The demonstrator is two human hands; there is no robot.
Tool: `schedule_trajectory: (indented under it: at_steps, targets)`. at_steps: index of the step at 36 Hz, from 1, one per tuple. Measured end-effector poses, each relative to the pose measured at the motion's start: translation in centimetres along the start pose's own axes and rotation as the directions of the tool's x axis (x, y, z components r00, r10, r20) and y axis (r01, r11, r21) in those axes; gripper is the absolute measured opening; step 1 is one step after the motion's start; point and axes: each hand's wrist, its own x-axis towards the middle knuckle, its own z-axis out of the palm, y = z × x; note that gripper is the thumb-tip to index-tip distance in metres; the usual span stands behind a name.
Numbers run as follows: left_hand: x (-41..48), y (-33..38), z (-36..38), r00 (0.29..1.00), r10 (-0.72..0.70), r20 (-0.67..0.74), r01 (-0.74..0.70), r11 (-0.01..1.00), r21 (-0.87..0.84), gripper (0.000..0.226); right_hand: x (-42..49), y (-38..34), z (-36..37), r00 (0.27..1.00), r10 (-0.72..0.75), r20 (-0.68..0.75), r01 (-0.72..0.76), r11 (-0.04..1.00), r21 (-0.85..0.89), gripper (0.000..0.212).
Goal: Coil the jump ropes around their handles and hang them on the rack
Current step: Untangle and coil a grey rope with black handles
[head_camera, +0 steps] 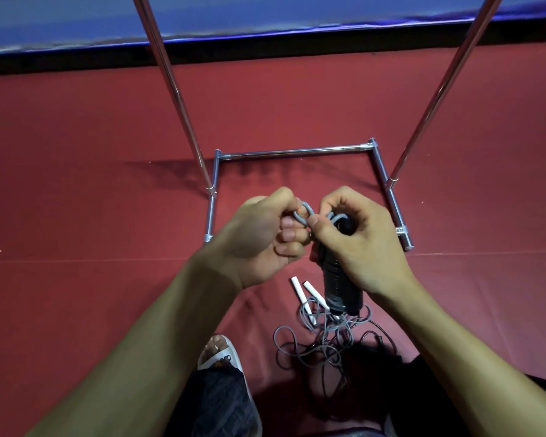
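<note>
My right hand (356,238) grips the black handles (338,285) of a jump rope, held upright with grey cord wound round their lower end. My left hand (265,234) pinches a loop of that grey cord (304,212) at the top of the handles, right beside my right thumb. On the red floor below lies a second jump rope with white handles (300,293) and a loose tangle of grey cord (325,339). The metal rack (297,151) stands just beyond my hands, its base bars on the floor and two uprights rising out of view.
My foot in a white sandal (224,357) is at the bottom, left of the tangle. A blue mat (265,14) with a black edge runs across the far side. The red floor (76,152) spreads to both sides of the rack.
</note>
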Motion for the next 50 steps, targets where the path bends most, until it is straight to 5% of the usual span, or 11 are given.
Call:
schedule_trajectory:
  at_steps: [13,19,28,38,43,50]
  targets:
    - [0.3,0.5,-0.4,0.998,0.023,-0.054,-0.019,0.998,0.064,0.024,-0.3,1.0,0.0,0.998,-0.020,0.058,0.037,0.951,-0.308,0.017]
    - [0.5,-0.4,-0.1,0.999,0.029,0.033,-0.034,0.987,0.158,0.030,-0.6,1.0,-1.0,0.996,-0.068,0.056,0.088,0.854,-0.512,0.017]
    - [0.4,-0.6,-0.1,0.988,0.155,0.023,-0.155,0.950,0.271,0.057,-0.7,1.8,-0.4,0.995,-0.097,0.035,0.101,0.840,-0.534,0.031]
    - [-0.2,-0.5,0.5,0.958,0.288,0.008,-0.261,0.856,0.447,0.041,-0.9,2.9,-1.0,0.990,-0.139,0.038,0.138,0.840,-0.525,0.020]
    - [0.7,-0.2,0.3,0.960,0.276,0.052,-0.268,0.842,0.467,0.040,-0.5,1.9,-1.5,0.980,-0.153,0.125,0.195,0.846,-0.496,0.035]
    - [1.8,1.0,-0.2,0.909,0.414,0.060,-0.340,0.648,0.681,0.029,0.2,1.2,-1.4,0.964,-0.107,0.244,0.208,0.876,-0.435,0.045]
